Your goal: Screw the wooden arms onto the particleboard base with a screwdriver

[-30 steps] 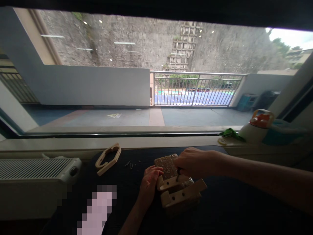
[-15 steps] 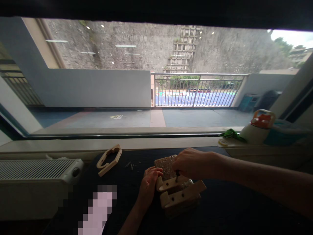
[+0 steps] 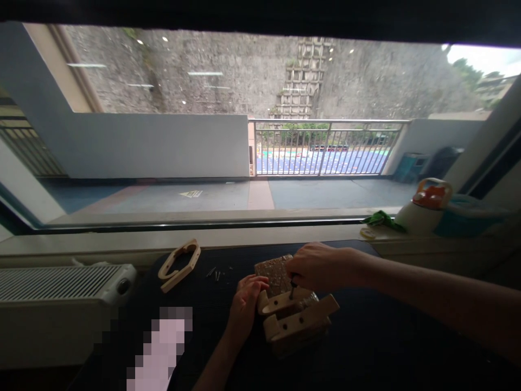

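Observation:
A pale wooden assembly (image 3: 295, 323) made of stacked curved pieces lies on the dark tabletop (image 3: 386, 336) in front of me. Behind it stands a brown speckled block (image 3: 274, 274). My left hand (image 3: 244, 307) curls against the assembly's left side and steadies it. My right hand (image 3: 315, 266) reaches in from the right and pinches a small dark tool (image 3: 292, 289), its tip pressed down onto the upper wooden piece. A separate loop-shaped wooden piece (image 3: 179, 263) lies to the left, with a few small screws (image 3: 215, 273) beside it.
A white ribbed heater (image 3: 65, 282) sits at the left edge. On the sill to the right are a white bottle with an orange lid (image 3: 425, 209), a green cloth (image 3: 382, 220) and a teal container (image 3: 468, 217). A wide window faces a balcony railing.
The view has shifted slightly; both hands and the wooden assembly stay in nearly the same place, with the right hand still working the tool on the upper piece.

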### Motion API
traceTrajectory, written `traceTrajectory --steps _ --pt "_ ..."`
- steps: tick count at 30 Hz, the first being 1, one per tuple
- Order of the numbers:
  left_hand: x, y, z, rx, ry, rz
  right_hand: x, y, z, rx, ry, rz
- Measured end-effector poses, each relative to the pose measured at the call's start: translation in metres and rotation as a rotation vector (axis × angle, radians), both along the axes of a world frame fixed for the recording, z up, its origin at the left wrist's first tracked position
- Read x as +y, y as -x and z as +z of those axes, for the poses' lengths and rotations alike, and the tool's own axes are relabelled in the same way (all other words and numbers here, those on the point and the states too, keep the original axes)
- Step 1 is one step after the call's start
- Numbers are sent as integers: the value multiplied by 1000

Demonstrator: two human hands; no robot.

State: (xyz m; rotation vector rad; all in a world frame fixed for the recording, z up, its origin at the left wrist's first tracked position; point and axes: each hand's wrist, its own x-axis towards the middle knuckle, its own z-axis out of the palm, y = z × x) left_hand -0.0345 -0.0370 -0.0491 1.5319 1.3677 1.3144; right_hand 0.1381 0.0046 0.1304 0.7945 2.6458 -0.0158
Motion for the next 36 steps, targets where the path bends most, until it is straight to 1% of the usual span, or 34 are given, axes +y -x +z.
traceTrajectory --steps 3,5,7,9,12,17,22,26,30,36 --pt "0 0 0 -2 3 -1 -2 1 10 -13 -39 -32" --pt "0 0 -1 -5 2 -5 -2 0 16 -2 -35 -11" --pt "1 1 -3 -12 -1 -6 -1 0 18 -10 -11 25" --pt "3 2 -6 -21 -6 -4 1 -1 15 -51 3 56" --pt "5 2 -10 -32 -13 -4 4 -2 4 -84 -8 98" --pt "5 3 -12 -28 -9 -9 5 -8 -6 -53 -6 45" --pt "4 2 -10 -33 -14 -13 3 -7 -7 -39 -48 44" --pt "4 2 -8 -34 -15 -12 1 -2 -2 -70 -77 6" --pt "3 2 -7 -32 -19 -8 -1 4 3 -75 -59 61" --pt "5 2 -9 -21 -16 -4 0 7 -5 -104 -34 92"
